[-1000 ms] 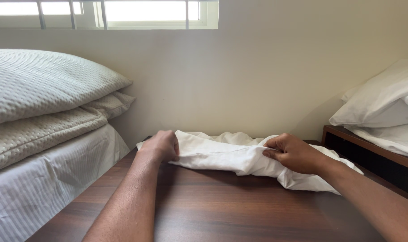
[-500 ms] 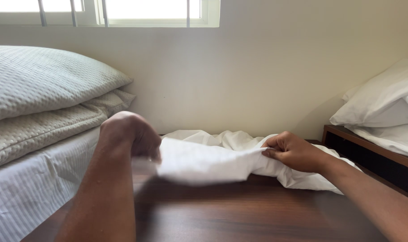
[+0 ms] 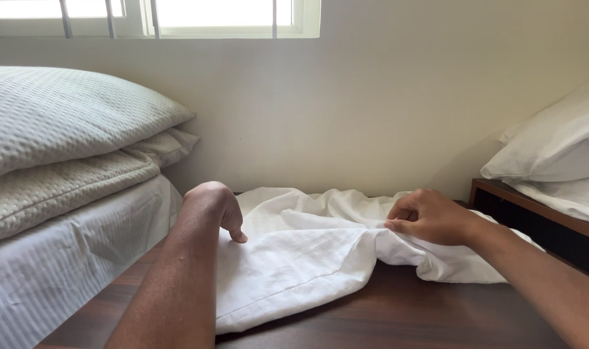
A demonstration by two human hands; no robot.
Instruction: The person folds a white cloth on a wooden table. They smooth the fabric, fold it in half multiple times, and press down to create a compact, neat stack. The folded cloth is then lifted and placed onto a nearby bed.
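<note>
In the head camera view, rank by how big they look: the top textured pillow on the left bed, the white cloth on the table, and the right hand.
1. Top textured pillow, though it is cut off by the frame.
2. White cloth, close to the pillow in apparent size, so that order is unsure.
3. Right hand, clearly smallest, pinching the cloth.

No packages, labels, signs, screens in view.

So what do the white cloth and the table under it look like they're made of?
White cloth: likely thin woven cotton, matte, judging by its soft creases and stitched hem. Table: dark wood or wood-look veneer, showing faint grain and a slight sheen.
</note>
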